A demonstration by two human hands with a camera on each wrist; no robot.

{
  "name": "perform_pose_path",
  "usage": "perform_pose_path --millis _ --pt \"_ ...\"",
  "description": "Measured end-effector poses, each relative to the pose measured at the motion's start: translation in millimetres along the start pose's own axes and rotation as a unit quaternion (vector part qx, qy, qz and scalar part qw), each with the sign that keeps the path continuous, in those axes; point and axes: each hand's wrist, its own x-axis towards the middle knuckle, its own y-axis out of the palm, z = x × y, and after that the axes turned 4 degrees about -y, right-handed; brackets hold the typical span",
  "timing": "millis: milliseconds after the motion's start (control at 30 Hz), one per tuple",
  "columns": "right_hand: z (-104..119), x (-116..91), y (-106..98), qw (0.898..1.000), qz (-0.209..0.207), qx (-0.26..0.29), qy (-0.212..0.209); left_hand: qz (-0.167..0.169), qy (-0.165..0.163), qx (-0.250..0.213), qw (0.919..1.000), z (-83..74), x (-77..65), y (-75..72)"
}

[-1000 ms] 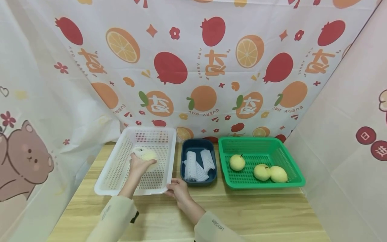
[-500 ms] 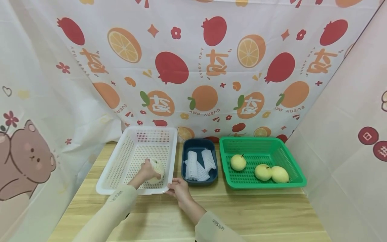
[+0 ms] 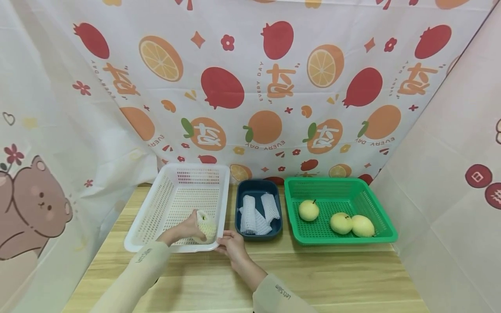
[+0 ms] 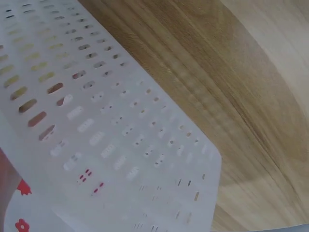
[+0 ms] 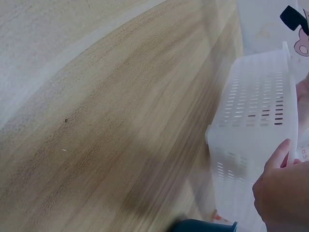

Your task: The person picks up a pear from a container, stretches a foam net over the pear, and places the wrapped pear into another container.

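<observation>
In the head view, my left hand (image 3: 187, 228) is inside the white basket (image 3: 142, 208) and holds a pear in a foam net (image 3: 207, 227) near the basket's front right corner. Thumb and fingers are spread around the pear's side, with its stem end showing through the net's open top. My right hand (image 3: 233, 248) grips the same basket's rim at that corner, the thumb outside in the right wrist view. Through the slots of the basket wall (image 4: 120, 101), the left wrist view shows some pale yellow.
Right of the white basket stands a dark blue box (image 3: 258, 184) with several white foam nets (image 3: 248, 213). Farther right is a green basket (image 3: 344, 240) with a pear (image 3: 308, 210) and two more pears side by side. A printed curtain (image 3: 250, 100) hangs behind the wooden table (image 3: 332, 274).
My left hand has carried the netted pear from the white basket's middle toward its front right corner. The right hand stays at the rim.
</observation>
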Motion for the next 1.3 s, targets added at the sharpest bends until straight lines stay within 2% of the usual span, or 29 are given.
perform_pose_path --millis 100,267,400,500,667,733,867,1000,1133,1233,1300 --pt "-0.3 -1.0 -0.5 1.000 0.001 0.000 0.000 0.023 0.025 -0.012 0.9994 5.3 -0.7 0.9" --pt "-0.6 -2.1 -1.1 1.000 0.005 0.003 -0.001 0.040 0.077 0.007 0.9962 13.2 0.5 1.9" --pt "0.7 -1.3 -1.1 1.000 0.004 0.005 -0.004 0.044 0.092 0.011 0.9948 11.5 -0.5 1.9" --pt "2.0 -1.0 -1.0 1.000 0.003 0.006 -0.004 0.058 0.084 0.009 0.9948 8.3 -2.8 0.1" --pt "1.8 -1.8 -0.6 1.000 0.005 0.001 -0.001 0.088 0.032 0.015 0.9955 2.0 -9.5 -7.3" --pt "1.7 -2.2 -0.4 1.000 0.005 -0.003 0.001 0.084 0.013 0.026 0.9960 -0.9 -12.0 -9.8" --pt "2.4 -3.2 0.2 1.000 0.003 -0.007 0.001 0.066 0.003 0.042 0.9970 -5.1 -16.4 -12.4" --pt "0.0 -3.2 0.4 1.000 0.006 -0.012 -0.011 0.061 0.004 0.028 0.9977 -5.8 -18.9 -12.7" --pt "-2.3 -7.2 -1.9 0.999 0.012 -0.034 -0.033 0.058 0.019 0.025 0.9978 -6.8 -20.0 -11.7" --pt "-2.1 -11.8 -6.8 0.997 0.012 -0.057 -0.058 0.031 0.032 0.026 0.9987 -10.6 -19.9 -10.7" --pt "-0.7 -15.1 -11.8 0.995 0.013 -0.071 -0.075 -0.010 0.043 0.021 0.9988 -15.1 -20.1 -9.6"
